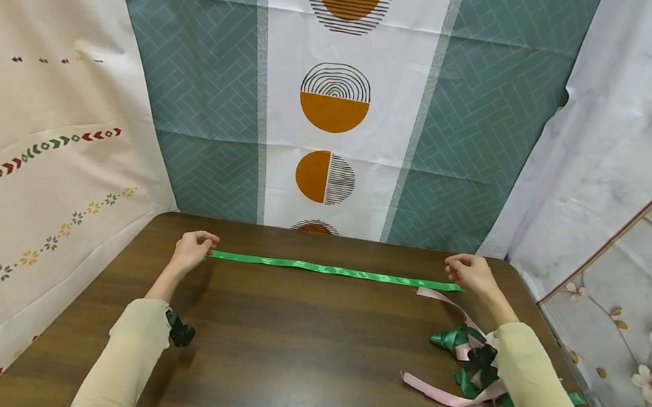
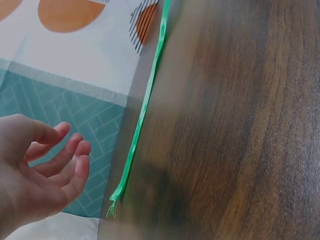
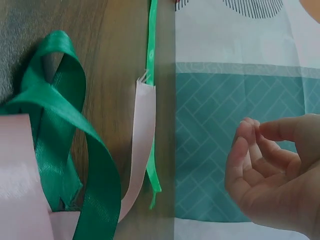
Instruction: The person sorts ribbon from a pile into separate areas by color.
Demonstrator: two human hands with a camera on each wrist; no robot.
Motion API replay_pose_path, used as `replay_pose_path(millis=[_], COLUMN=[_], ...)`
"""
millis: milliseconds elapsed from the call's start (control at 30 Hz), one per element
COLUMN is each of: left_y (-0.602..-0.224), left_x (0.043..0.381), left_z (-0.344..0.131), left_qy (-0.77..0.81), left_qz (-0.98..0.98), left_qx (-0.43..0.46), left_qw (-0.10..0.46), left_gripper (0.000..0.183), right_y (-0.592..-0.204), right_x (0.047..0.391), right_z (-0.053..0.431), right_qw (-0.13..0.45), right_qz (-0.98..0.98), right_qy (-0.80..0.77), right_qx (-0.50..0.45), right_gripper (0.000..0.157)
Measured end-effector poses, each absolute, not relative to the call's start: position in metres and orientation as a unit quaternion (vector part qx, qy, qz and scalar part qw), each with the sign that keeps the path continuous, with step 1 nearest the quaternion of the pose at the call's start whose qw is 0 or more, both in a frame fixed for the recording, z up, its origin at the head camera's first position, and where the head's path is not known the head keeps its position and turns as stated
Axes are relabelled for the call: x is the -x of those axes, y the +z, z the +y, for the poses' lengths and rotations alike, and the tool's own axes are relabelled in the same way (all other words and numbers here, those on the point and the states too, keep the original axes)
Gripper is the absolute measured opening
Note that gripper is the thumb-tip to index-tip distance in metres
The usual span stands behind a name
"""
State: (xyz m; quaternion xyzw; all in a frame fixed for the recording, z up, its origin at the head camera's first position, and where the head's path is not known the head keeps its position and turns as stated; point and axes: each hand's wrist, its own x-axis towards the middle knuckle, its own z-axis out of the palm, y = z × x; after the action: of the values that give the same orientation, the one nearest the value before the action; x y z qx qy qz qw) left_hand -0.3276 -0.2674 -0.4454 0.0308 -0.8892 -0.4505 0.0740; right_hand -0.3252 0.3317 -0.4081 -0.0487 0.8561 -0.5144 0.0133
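Observation:
A bright green satin ribbon [image 1: 317, 268] lies stretched straight across the far part of the table. Its frayed left end shows in the left wrist view, the green ribbon [image 2: 142, 112] lying flat on the wood. My left hand [image 1: 193, 249] hovers by that end, fingers loosely bent and nothing between them. Over the other end is my right hand [image 1: 470, 273], thumb and fingertips close together and holding nothing. In the right wrist view, a pale pink ribbon strip [image 3: 143, 132] crosses over part of the green ribbon near its right end.
A tangled heap of dark green ribbon [image 1: 469, 380] and pink ribbon [image 1: 443, 393] lies on the right of the brown wooden table [image 1: 295, 344], partly hidden under my right forearm. Patterned curtains hang behind the far edge, with a cream cloth [image 1: 51, 126] on the left.

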Motion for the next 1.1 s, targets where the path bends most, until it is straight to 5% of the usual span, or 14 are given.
replay_pose_path(millis=[667,1100], left_y=[-0.427,-0.428], left_x=[0.309,0.299], left_z=[-0.237,-0.230], left_qy=[-0.426,-0.435], left_qz=[-0.901,-0.899], left_qx=[-0.022,0.044], left_qw=[0.072,0.011], left_gripper=[0.029,0.035], right_y=[-0.409,-0.410], right_x=[0.311,0.298], right_z=[0.302,0.287], right_qw=[-0.053,-0.094], right_qz=[0.838,0.870], right_qy=[-0.542,-0.484], right_qx=[-0.021,-0.008], right_gripper=[0.033,0.029])
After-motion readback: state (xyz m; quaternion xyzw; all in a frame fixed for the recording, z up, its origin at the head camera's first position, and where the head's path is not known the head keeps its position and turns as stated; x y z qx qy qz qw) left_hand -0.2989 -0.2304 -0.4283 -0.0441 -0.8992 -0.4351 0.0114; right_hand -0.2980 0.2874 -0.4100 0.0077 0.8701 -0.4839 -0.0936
